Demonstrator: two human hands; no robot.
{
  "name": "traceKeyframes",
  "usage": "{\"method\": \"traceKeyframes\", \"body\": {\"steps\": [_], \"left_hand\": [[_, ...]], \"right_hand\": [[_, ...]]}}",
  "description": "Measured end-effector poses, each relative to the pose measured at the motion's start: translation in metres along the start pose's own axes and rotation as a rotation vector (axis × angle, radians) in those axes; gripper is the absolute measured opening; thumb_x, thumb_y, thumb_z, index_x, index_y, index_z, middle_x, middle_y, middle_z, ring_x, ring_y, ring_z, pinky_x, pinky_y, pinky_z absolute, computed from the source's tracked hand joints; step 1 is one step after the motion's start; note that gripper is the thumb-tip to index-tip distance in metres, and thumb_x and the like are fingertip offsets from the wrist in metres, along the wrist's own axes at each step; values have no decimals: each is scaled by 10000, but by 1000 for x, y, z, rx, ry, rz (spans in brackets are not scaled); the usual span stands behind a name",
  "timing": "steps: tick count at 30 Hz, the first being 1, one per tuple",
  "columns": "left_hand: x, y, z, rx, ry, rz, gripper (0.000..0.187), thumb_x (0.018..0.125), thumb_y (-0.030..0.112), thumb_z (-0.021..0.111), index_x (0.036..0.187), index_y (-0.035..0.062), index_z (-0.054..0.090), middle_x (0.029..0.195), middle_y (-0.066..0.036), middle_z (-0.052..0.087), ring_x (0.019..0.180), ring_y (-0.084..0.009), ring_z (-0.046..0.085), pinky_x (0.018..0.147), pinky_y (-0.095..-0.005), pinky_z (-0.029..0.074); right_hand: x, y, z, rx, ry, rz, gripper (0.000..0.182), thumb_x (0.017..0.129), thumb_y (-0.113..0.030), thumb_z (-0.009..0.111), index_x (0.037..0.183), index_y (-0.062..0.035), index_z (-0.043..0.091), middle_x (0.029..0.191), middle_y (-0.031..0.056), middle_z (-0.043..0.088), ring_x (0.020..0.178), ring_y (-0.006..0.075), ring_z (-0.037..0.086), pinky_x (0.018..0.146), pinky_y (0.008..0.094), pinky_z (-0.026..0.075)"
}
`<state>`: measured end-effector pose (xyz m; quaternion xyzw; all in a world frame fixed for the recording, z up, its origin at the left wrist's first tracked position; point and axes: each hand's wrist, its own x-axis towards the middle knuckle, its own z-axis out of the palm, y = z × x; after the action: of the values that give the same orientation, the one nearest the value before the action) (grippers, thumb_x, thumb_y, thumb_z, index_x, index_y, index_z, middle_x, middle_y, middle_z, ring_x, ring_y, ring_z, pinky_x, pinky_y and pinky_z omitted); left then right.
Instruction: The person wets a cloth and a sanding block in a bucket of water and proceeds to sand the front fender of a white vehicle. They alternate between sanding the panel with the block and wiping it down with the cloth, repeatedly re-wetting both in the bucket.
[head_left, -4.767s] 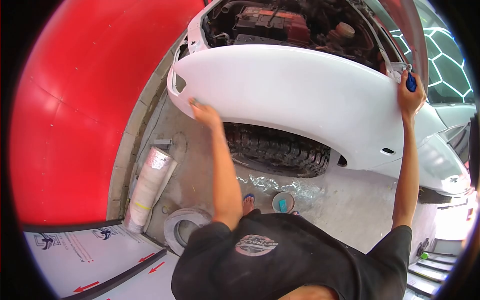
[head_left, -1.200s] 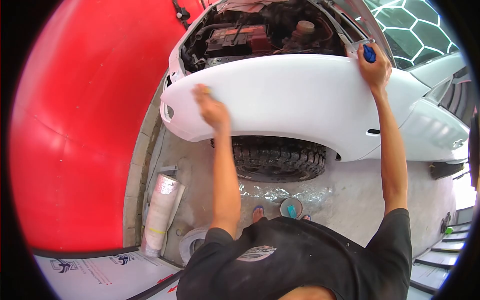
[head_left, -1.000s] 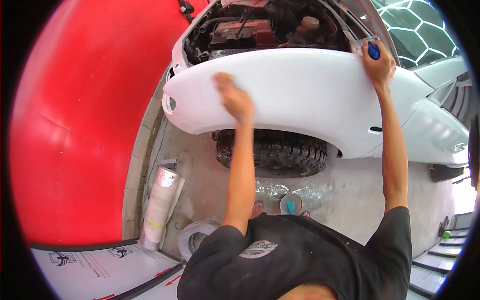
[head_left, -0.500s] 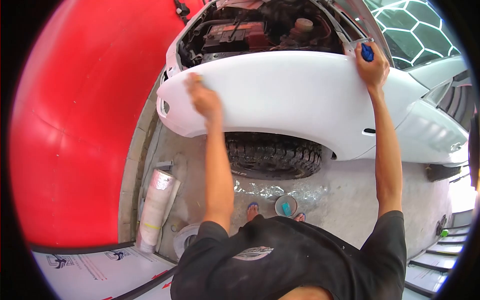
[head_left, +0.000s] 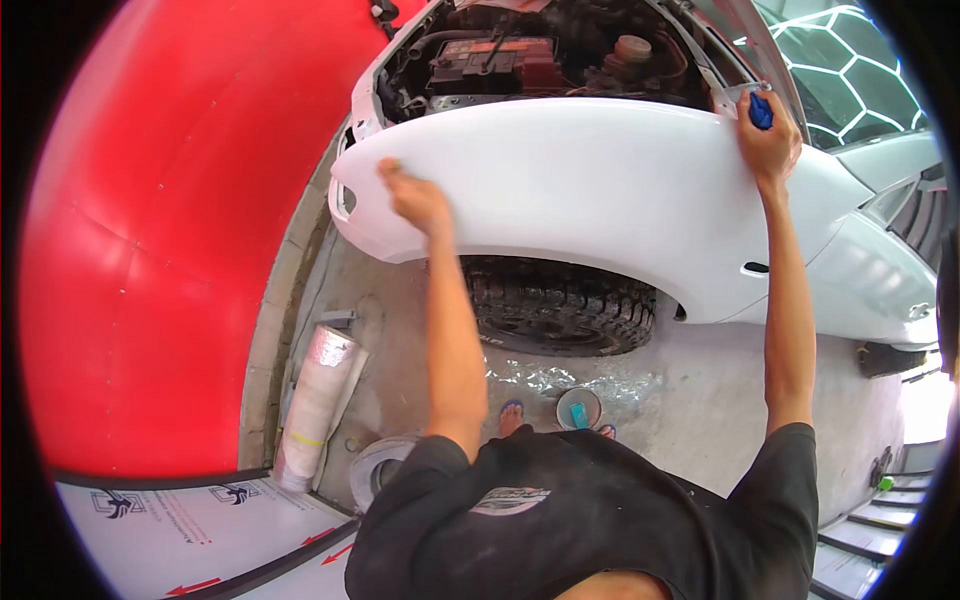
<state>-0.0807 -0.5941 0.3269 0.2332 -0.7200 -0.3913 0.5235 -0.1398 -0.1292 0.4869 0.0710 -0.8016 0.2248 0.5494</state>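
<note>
The white car fender point(head_left: 590, 180) stretches across the front of me, above a dark tyre point(head_left: 560, 310). Fingers bent together, my left hand point(head_left: 418, 200) is against the fender's left end, near its front tip. What sits under those fingers, if anything, is too blurred to name. At the fender's upper right edge, beside the windscreen, my right hand point(head_left: 772, 145) is closed on a crumpled blue cloth-like thing point(head_left: 761, 111). Part of that blue thing is hidden by the fingers.
Behind the fender lies an open engine bay with a battery point(head_left: 490, 65). A red panel point(head_left: 170, 230) curves along the left. On the floor are a wrapped roll point(head_left: 315, 410) and, by my feet, a round bucket point(head_left: 594, 396) with a turquoise item in it.
My left hand has moved slightly down the fender. The whole view has shifted a little, so the car appears further right. My right hand keeps its place on the edge, holding the blue thing.
</note>
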Motion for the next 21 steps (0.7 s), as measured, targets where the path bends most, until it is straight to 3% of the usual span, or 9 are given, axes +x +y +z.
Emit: {"method": "traceKeyframes", "body": {"steps": [1, 4, 6, 7, 11, 13, 15, 19, 21], "left_hand": [[-28, -7, 16, 9, 86, 304, 401, 1027, -14, 467, 1414, -56, 562, 1426, -341, 578, 1376, -477, 539, 1162, -515, 454], [-74, -7, 11, 86, -112, 648, 476, 1008, -61, 483, 1481, -47, 537, 1515, -273, 542, 1451, -428, 484, 1216, -483, 404], [-15, -47, 1, 114, 14, 315, 426, 1038, 0, 484, 1458, -55, 530, 1437, -277, 606, 1337, -426, 595, 1140, -472, 481], [17, -32, -23, 146, -76, -101, 369, 1073, 65, 455, 1408, -58, 546, 1375, -279, 648, 1216, -426, 671, 1031, -488, 537], [12, -44, -9, 91, -32, -105, 380, 1107, 152, 442, 1421, -27, 560, 1316, -315, 665, 1166, -444, 687, 1000, -477, 549], [-60, -21, 8, -6, -44, 363, 438, 1088, 35, 426, 1515, -46, 482, 1560, -277, 490, 1504, -403, 414, 1248, -445, 359], [-72, -20, 1, 51, -155, 631, 429, 1079, 20, 444, 1499, -50, 501, 1545, -276, 508, 1483, -402, 447, 1235, -445, 378], [41, -61, -27, 66, -75, -156, 450, 1051, 6, 462, 1497, -33, 509, 1461, -299, 578, 1388, -436, 547, 1180, -457, 448], [30, -29, -27, 44, -113, -265, 434, 1048, 1, 462, 1476, -32, 526, 1442, -303, 592, 1381, -445, 552, 1174, -472, 449]], "right_hand": [[0, -1, 0, -4, 3, 5, 263, 922, -390, 756, 1007, -141, 767, 966, 86, 774, 877, 324, 749, 800, 403, 568], [0, 2, 3, -4, 1, 6, 272, 916, -387, 766, 1003, -129, 771, 980, 85, 774, 888, 313, 751, 805, 395, 565], [1, 3, 4, 8, 14, -5, 277, 916, -388, 769, 1004, -126, 772, 973, 87, 775, 893, 316, 752, 810, 393, 564], [1, 3, 2, -4, 6, -4, 278, 916, -390, 768, 1004, -126, 771, 968, 88, 775, 892, 316, 752, 810, 394, 563], [0, -1, 2, -27, 2, 19, 290, 916, -398, 762, 999, -120, 767, 945, 93, 772, 878, 320, 748, 807, 398, 561], [0, 0, 2, -18, -4, 22, 293, 916, -400, 762, 998, -119, 766, 941, 93, 771, 875, 320, 748, 805, 402, 561], [2, 3, 5, -11, -10, 26, 296, 915, -408, 762, 999, -124, 767, 942, 93, 772, 878, 323, 748, 809, 403, 563], [-1, 5, 3, -32, -11, 18, 291, 910, -410, 769, 1000, -134, 772, 939, 93, 774, 879, 322, 751, 807, 403, 567], [1, 3, 2, -44, 1, 26, 293, 906, -412, 773, 1005, -136, 774, 942, 96, 776, 878, 323, 752, 804, 403, 569]]}}
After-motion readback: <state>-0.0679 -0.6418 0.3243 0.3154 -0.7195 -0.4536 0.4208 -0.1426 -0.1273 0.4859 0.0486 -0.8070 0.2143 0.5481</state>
